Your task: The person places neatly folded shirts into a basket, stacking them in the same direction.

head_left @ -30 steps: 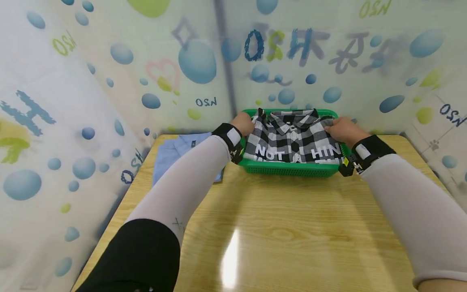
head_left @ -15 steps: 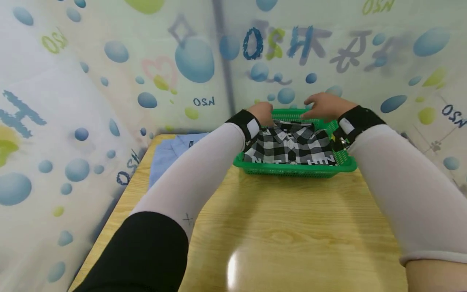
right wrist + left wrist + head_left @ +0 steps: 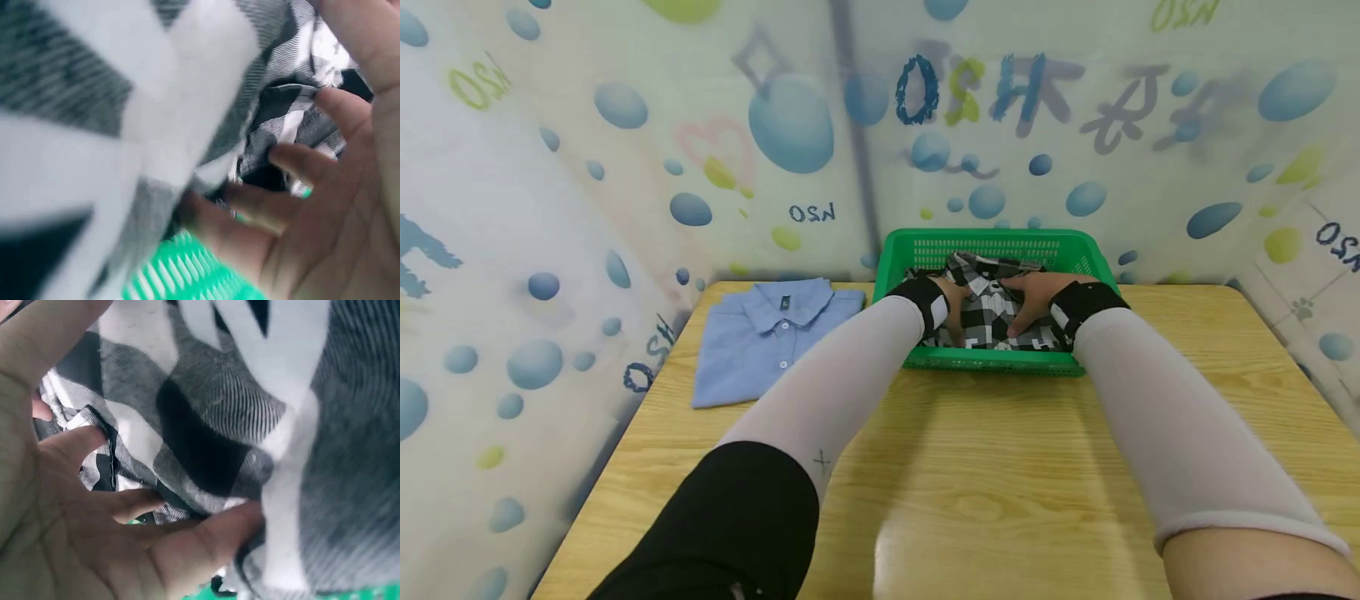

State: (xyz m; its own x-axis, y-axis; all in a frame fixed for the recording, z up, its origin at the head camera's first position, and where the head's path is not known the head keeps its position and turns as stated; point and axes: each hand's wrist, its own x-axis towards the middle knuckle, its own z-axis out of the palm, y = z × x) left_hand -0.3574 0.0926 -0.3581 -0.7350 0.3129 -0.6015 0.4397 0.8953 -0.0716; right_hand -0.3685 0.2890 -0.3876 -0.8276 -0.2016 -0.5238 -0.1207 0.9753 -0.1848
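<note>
A black-and-white checked shirt with white lettering lies bunched in a green plastic basket. My left hand is on its left side, inside the basket. In the left wrist view the fingers are spread and slightly bent, touching the cloth's edge. On the shirt's right part rests my right hand, thumb and fingers apart. The right wrist view shows these fingers along a fold of the cloth, with basket mesh beneath. Some fingertips are hidden by the fabric.
A folded light-blue button-up shirt lies on the wooden table left of the basket. A patterned sheet hangs directly behind the table's far edge.
Both hands were at the shirt's shoulders, then rose over the basket's back. Now they are lower, on the shirt's middle, and its collar looks more crumpled. The basket is fully seen again.
</note>
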